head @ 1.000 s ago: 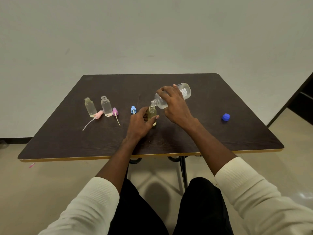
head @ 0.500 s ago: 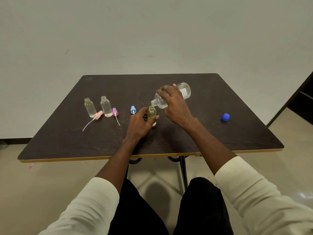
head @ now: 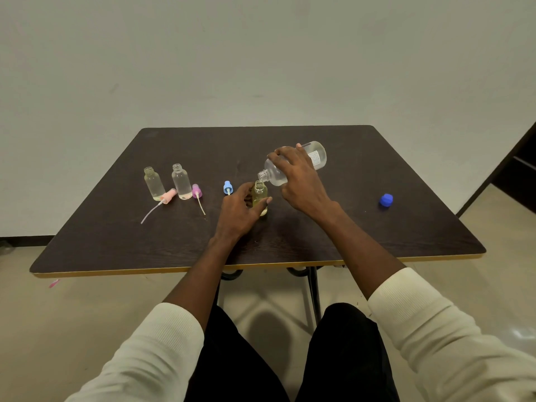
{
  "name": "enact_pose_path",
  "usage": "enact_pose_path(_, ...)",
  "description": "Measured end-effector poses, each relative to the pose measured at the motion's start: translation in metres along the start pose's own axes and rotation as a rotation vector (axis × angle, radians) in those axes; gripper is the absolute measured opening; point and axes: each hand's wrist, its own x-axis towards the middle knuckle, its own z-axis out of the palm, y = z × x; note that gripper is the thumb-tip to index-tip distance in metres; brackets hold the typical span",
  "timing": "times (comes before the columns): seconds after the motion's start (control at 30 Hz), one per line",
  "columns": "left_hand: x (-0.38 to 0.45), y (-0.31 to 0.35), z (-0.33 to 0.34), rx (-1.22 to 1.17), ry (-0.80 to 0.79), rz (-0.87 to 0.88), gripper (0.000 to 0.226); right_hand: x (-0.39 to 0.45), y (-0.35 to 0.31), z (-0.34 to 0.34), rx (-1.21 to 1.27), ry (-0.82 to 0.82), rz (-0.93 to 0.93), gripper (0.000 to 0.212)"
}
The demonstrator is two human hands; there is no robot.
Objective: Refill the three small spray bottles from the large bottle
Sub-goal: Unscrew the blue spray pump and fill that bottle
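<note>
My right hand [head: 301, 184] is gripping the large bottle [head: 295, 165] around its middle, fingers curled over the top, and tipping it so its long axis is running from the base at about two o'clock down to the open threaded neck at about eight o'clock. It is clear plastic with a white label near the base, and the mouth is hanging just above the mouth of the small bottle [head: 259, 198] I am steadying. My left hand [head: 239, 211] is holding that small bottle upright near the table's middle, thumb on one side and fingers wrapped round the other; the liquid inside is looking yellowish and reaching close to the shoulder. At nine o'clock from it, two more small bottles [head: 166, 182] are standing upright and uncapped, touching or nearly so, each showing only a little liquid at the bottom. Three spray tops are lying on the table [head: 377, 233]: a pink one [head: 167, 196] against the left pair, a purple one [head: 196, 191] just beside them, both trailing thin tubes toward me, and a blue one [head: 228, 188] just beside my left fingers. The blue cap [head: 386, 200] is sitting well apart at three o'clock, near the right edge. Open tabletop is lying between my wrists and the near edge, and behind the bottles toward the far edge.
</note>
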Motion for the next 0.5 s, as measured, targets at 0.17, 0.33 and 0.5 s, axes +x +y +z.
enact_pose_path(0.17, -0.0005, 0.0012, -0.0007, -0.015, 0.007, 0.003, 0.05, 0.0005, 0.001, 0.0002, -0.012, 0.001, -0.003, 0.061)
enact_pose_path(0.33, -0.0014, 0.002, -0.0011, -0.006, 0.013, 0.02, 0.049, -0.0001, 0.0007, -0.0002, -0.01, 0.004, -0.009, 0.061)
enact_pose_path(0.5, -0.0014, 0.0022, -0.0016, -0.005, 0.011, 0.033, 0.049, -0.0002, 0.0005, -0.001, -0.009, 0.007, -0.012, 0.06)
